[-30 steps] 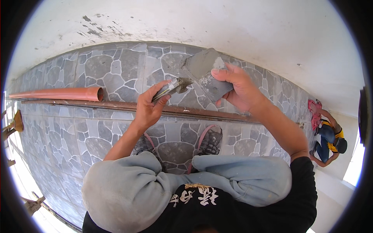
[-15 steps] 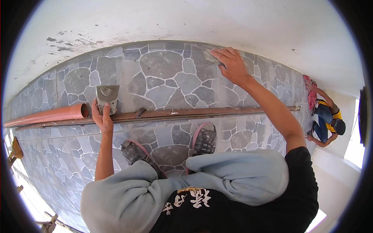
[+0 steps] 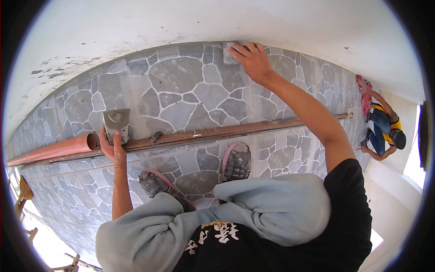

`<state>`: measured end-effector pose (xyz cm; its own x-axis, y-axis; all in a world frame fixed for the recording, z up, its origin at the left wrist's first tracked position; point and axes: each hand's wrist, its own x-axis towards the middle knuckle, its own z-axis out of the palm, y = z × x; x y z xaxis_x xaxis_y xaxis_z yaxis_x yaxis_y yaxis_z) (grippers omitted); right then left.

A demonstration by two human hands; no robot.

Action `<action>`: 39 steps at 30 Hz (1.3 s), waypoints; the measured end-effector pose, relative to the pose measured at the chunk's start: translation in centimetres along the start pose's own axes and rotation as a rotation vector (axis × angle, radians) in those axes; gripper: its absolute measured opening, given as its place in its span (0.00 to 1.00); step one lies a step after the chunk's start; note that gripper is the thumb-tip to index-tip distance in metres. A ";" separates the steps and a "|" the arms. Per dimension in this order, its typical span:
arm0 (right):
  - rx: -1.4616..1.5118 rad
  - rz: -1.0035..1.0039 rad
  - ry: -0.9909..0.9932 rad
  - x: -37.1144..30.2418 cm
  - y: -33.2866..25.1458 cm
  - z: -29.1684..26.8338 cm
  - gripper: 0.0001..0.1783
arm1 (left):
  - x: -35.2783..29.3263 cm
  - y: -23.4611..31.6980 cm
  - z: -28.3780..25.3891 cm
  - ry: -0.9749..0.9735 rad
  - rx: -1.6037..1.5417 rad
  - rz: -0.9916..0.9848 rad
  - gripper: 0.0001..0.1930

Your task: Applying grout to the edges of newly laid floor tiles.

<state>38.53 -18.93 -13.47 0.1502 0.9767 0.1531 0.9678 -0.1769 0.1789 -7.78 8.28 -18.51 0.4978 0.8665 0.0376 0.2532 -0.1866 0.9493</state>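
- The stone-pattern tiled wall ends at a top edge under bare white plaster.
- One metal bar crosses it; one orange pipe lies at its left end.
- The right hand presses one small tile piece flat at the top edge, fingers spread over it.
- The left hand grips one trowel beside the bar.

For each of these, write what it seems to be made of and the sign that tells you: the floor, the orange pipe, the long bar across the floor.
Floor: probably ceramic tile, matt grey with a printed stone pattern, regular straight joints crossing it. Orange pipe: likely plastic, smooth, even colour, thin-walled open end. Long bar: seemingly metal, brown and rusty-looking, straight and slender. The left hand rests beside it.
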 end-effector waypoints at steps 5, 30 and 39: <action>-0.104 -0.039 -0.093 -3.1 3.5 -0.7 0.31 | 0.0 1.0 0.3 -0.007 -0.136 -0.070 0.26; -0.259 -0.002 -0.201 -9.3 9.5 -1.2 0.27 | 0.1 1.8 1.2 -0.016 -0.080 -0.044 0.24; -0.128 0.066 -0.067 -8.1 7.7 0.2 0.27 | 0.4 1.6 1.6 0.010 -0.151 -0.069 0.25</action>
<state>44.83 -28.17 -13.54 0.2298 0.9676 0.1047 0.9224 -0.2509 0.2935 -5.82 7.62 -17.53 0.4749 0.8796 -0.0265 0.1587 -0.0559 0.9857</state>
